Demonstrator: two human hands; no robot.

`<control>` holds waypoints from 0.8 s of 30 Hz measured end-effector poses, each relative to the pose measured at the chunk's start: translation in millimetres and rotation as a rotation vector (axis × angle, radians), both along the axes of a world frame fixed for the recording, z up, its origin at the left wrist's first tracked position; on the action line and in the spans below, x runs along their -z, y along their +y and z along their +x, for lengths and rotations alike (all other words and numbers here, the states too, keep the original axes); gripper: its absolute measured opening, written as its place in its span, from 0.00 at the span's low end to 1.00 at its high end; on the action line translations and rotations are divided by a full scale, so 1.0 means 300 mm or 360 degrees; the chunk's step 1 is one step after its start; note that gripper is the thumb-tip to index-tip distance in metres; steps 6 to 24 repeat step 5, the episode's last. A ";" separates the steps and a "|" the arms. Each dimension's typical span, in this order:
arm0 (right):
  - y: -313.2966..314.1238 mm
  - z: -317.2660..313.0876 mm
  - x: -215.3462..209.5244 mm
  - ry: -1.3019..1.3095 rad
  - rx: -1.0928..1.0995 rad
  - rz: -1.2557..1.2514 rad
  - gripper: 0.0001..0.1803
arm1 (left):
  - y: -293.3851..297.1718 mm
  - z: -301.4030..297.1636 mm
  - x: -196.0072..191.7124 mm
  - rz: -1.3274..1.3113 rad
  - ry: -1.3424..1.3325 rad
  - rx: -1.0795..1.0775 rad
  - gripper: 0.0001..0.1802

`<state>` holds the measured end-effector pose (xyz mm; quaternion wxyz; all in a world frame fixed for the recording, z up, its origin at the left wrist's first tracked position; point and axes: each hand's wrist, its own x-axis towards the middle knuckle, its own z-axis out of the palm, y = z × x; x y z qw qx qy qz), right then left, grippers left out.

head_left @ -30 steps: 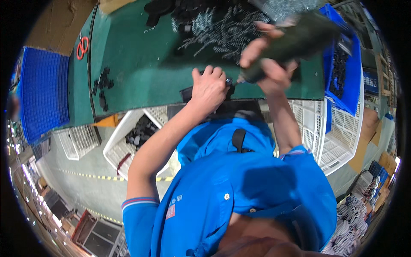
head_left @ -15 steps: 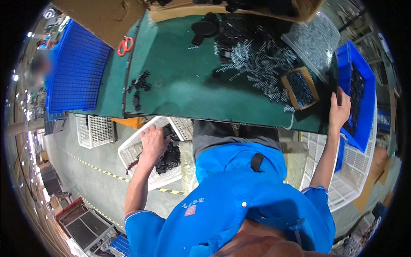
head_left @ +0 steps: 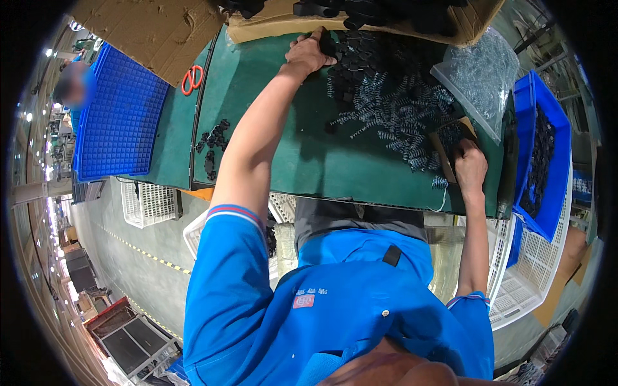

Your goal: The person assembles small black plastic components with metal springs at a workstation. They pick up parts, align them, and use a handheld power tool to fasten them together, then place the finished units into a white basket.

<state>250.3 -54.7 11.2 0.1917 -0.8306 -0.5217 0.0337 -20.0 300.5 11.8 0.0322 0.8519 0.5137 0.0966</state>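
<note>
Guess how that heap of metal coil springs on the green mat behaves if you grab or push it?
The coil springs lie tangled in a loose heap, so a grab probably lifts a clump, not one. They look thin and small, so likely light. Being round coils, loose ones may roll on the green mat; the right hand rests at the heap's edge.

Counter (head_left: 290, 161): green-topped, the landmark for all below.
Scissors (head_left: 191, 79): orange-handled, lying at the counter's far left corner.
Gridded tray (head_left: 116, 119): blue, flat against the counter's left edge.
Cardboard sheet (head_left: 154, 29): brown, beyond the scissors at the counter's far left.
Plastic bag (head_left: 483, 74): clear, filled with small metal pieces, on the counter's far right.
Blue bin (head_left: 560, 180): off the counter's right edge, dark parts inside.
White crates (head_left: 151, 202): lattice-sided, on the floor below the counter's near left edge.
</note>
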 end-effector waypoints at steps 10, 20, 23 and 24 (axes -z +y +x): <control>-0.012 0.009 0.028 0.0014 0.0190 0.0043 0.09 | -0.031 0.049 -0.103 -0.0458 0.0182 0.0036 0.58; -0.012 0.009 0.028 0.0014 0.0190 0.0043 0.09 | -0.031 0.049 -0.103 -0.0458 0.0182 0.0036 0.58; -0.012 0.009 0.028 0.0014 0.0190 0.0043 0.09 | -0.031 0.049 -0.103 -0.0458 0.0182 0.0036 0.58; -0.012 0.009 0.028 0.0014 0.0190 0.0043 0.09 | -0.031 0.049 -0.103 -0.0458 0.0182 0.0036 0.58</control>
